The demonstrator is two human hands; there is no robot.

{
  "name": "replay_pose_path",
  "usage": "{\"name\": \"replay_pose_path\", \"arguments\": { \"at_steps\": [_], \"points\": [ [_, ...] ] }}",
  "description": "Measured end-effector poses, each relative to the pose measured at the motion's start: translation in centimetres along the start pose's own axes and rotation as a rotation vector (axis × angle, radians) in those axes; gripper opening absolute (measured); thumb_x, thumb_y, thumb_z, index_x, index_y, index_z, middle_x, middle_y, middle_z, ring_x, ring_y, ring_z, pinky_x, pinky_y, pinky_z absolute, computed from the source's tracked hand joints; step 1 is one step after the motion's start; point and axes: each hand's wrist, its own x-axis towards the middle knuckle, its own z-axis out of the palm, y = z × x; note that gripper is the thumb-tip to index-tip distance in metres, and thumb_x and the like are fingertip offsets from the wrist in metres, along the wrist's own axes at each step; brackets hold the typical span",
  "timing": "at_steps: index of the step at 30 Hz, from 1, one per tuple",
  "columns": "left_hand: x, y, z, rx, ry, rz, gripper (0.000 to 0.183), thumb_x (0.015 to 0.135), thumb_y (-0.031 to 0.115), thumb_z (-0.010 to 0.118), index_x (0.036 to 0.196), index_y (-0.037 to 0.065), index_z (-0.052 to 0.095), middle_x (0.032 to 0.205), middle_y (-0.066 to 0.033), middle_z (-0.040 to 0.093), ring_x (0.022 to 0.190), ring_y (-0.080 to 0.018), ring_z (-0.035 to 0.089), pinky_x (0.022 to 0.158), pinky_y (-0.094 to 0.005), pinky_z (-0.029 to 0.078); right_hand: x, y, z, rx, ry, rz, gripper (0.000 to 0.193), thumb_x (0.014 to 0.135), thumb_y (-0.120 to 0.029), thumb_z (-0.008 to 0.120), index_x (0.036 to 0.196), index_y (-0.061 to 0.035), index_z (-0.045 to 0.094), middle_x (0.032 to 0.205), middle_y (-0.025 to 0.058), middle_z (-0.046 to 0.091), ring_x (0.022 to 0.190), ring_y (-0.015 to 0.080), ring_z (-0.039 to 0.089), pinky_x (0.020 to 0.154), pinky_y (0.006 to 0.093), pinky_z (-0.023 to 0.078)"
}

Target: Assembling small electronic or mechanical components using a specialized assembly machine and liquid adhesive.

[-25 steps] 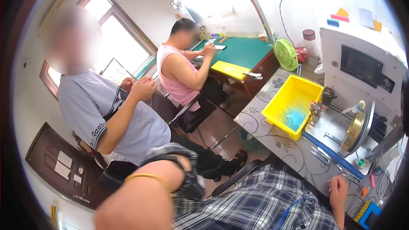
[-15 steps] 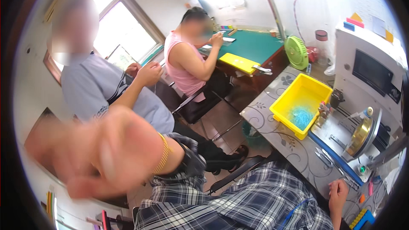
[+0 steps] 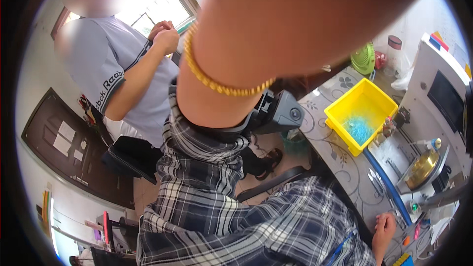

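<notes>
My left arm (image 3: 276,24) is raised close in front of the view, large and blurred. A gold bead bracelet (image 3: 224,87) circles its wrist, and a black strap with a small dark camera (image 3: 283,113) sits beside it, by the plaid sleeve (image 3: 202,150). The fingers of my left hand pass beyond the view's upper edge. At the lower right, my right hand (image 3: 383,227) is low by the table's near edge, fingers loosely curled, with nothing seen in them. Near it lie several thin metal tools (image 3: 378,180), an orange piece (image 3: 406,240) and a pink piece (image 3: 417,230).
A yellow bin (image 3: 340,103) holding light-blue strands (image 3: 358,129) stands on the patterned table (image 3: 320,138). Right of it is a white machine (image 3: 433,64) with a brass-coloured wheel (image 3: 421,167). A green fan (image 3: 363,59) stands behind. A person in grey (image 3: 143,76) stands at left, hands together.
My left hand has swung from the lower left up toward the upper right, and its forearm now hides the person seated at the green desk. My right hand stays by the table edge.
</notes>
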Motion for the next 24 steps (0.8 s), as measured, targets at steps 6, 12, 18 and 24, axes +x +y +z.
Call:
{"name": "replay_pose_path", "arguments": {
  "at_steps": [6,12,18,24],
  "points": [
    [-1.4,1.9,-2.0,0.143,0.103,0.362,0.039,0.088,0.035,0.058,0.096,-0.003,0.062,0.080,-0.0120,0.059,0.068,-0.0249,0.059,0.066,-0.0357,0.050,0.3,-2.6,1.1,0.009,0.075,0.017,0.026,0.098,-0.018,0.053,0.077,-0.0019,0.055,0.071,0.0008,0.049,0.056,0.0053,0.042,0.051,0.0219,0.031],
    [-2.5,8.9,-17.3,0.195,0.184,0.691,0.029,0.091,0.026,0.054,0.091,-0.002,0.060,0.071,-0.0057,0.056,0.062,-0.0205,0.058,0.063,-0.0335,0.050,0.7,-3.2,0.8,0.030,0.042,0.038,0.026,0.097,-0.016,0.054,0.075,-0.0010,0.056,0.069,0.0014,0.049,0.056,0.0058,0.043,0.051,0.0224,0.031],
    [-4.3,3.7,-6.4,0.500,0.567,0.677,0.014,0.088,0.009,0.049,0.076,0.006,0.054,0.070,-0.0025,0.051,0.057,-0.0158,0.049,0.055,-0.0326,0.045,0.6,-3.0,0.9,0.066,0.043,0.059,0.027,0.097,-0.016,0.054,0.076,-0.0006,0.057,0.069,0.0015,0.050,0.055,0.0058,0.043,0.051,0.0220,0.032],
    [-10.9,-15.9,-3.3,0.023,0.472,-0.593,0.006,0.086,0.002,0.058,0.087,0.007,0.056,0.075,0.0017,0.051,0.058,-0.0066,0.045,0.050,-0.0196,0.033,0.2,-3.6,1.4,0.048,0.072,0.040,0.027,0.097,-0.017,0.055,0.076,-0.0001,0.057,0.070,0.0023,0.051,0.056,0.0060,0.045,0.051,0.0219,0.033]
  ]
}}
